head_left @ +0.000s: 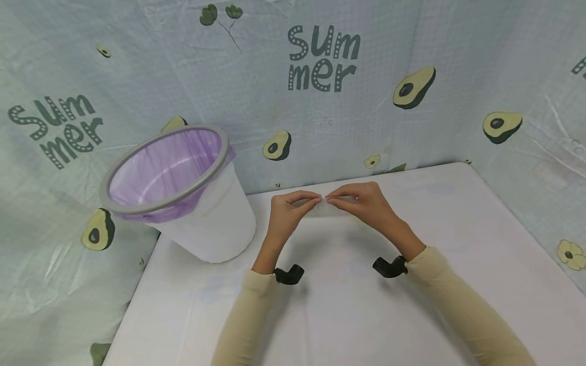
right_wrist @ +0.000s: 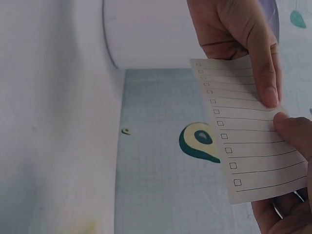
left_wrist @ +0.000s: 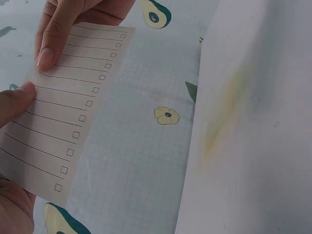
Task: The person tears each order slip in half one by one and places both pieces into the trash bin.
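Observation:
A white checklist sheet (left_wrist: 58, 122), ruled with lines and a row of small boxes down one edge, is held up off the table between both hands. My left hand (head_left: 286, 213) pinches its upper edge with thumb in front and fingers behind. Close beside it, my right hand (head_left: 368, 206) pinches the same edge, the two thumb tips almost meeting near the middle. In the head view the sheet hangs below the fingertips, faint against the white table. The right wrist view shows the ruled side of the sheet (right_wrist: 243, 131), with the fingers behind it partly hidden.
A white bin (head_left: 220, 218) with a grey rim and purple liner stands left on the white table (head_left: 339, 315). Behind hangs a pale curtain (head_left: 247, 86) printed with avocados and lettering. A black camera mount (head_left: 289, 275) sits on the left wrist, another (head_left: 389, 267) on the right.

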Demonstrator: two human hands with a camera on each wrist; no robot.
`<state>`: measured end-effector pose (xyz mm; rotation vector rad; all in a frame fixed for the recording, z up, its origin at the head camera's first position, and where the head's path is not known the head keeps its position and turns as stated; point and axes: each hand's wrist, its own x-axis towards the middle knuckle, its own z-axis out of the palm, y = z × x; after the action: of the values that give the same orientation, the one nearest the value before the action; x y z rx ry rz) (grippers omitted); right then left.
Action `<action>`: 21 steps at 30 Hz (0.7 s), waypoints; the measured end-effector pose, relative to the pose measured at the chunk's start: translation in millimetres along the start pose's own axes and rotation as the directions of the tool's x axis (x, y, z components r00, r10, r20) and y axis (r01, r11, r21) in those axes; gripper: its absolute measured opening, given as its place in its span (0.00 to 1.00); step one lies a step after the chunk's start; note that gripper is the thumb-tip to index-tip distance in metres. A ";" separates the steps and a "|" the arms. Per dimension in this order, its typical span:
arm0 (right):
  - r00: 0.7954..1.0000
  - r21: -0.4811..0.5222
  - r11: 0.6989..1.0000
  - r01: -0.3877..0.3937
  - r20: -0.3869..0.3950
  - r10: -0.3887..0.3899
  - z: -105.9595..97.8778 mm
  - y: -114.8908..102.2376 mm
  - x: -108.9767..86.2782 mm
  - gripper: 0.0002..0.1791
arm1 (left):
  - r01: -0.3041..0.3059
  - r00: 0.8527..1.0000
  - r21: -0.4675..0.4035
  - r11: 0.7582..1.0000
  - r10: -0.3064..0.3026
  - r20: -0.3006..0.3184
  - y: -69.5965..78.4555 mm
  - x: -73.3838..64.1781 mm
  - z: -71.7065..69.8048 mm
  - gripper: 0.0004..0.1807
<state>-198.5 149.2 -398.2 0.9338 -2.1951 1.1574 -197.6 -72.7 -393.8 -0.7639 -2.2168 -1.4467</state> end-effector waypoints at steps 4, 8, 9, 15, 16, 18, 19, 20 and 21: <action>0.999 0.034 0.999 0.024 0.021 -0.025 8.8 -4.1 9.6 0.07 | -0.013 1.000 0.007 1.000 0.013 -0.028 15.1 -4.0 -13.8 0.06; 0.998 0.059 0.997 0.041 0.041 -0.043 17.8 -8.1 19.0 0.07 | -0.014 0.999 0.018 1.000 0.015 -0.050 22.5 -6.8 -25.9 0.05; 0.998 0.059 0.997 0.044 0.046 -0.046 20.1 -8.7 21.3 0.07 | -0.010 0.998 0.023 1.000 0.012 -0.055 22.9 -7.4 -28.7 0.05; 0.997 0.060 0.997 0.052 0.057 -0.056 30.6 -12.5 31.6 0.06 | -0.012 0.998 0.023 1.000 0.013 -0.067 24.1 -10.5 -42.0 0.05; 0.997 0.064 0.996 0.055 0.058 -0.059 32.0 -13.2 32.4 0.07 | -0.015 0.998 0.021 1.000 0.017 -0.067 24.2 -11.0 -43.8 0.05; 0.996 0.070 0.996 0.063 0.058 -0.067 34.7 -14.7 33.7 0.07 | -0.020 0.997 0.020 1.000 0.021 -0.069 24.6 -11.9 -47.2 0.05; 0.996 0.073 0.995 0.066 0.057 -0.070 36.0 -15.4 34.2 0.07 | -0.022 0.997 0.017 1.000 0.023 -0.070 24.8 -12.4 -48.8 0.05; 0.996 0.073 0.995 0.070 0.054 -0.074 37.3 -15.8 34.5 0.07 | -0.024 0.997 0.017 1.000 0.025 -0.070 24.6 -12.7 -50.3 0.05; 0.996 0.070 0.995 0.073 0.050 -0.077 38.7 -16.3 35.0 0.07 | -0.027 0.997 0.020 0.999 0.029 -0.071 24.1 -12.9 -51.7 0.05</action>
<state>-212.8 97.8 -386.3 1.0773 -2.1538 1.1914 -171.2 -115.4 -363.7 -0.7228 -2.1548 -1.4154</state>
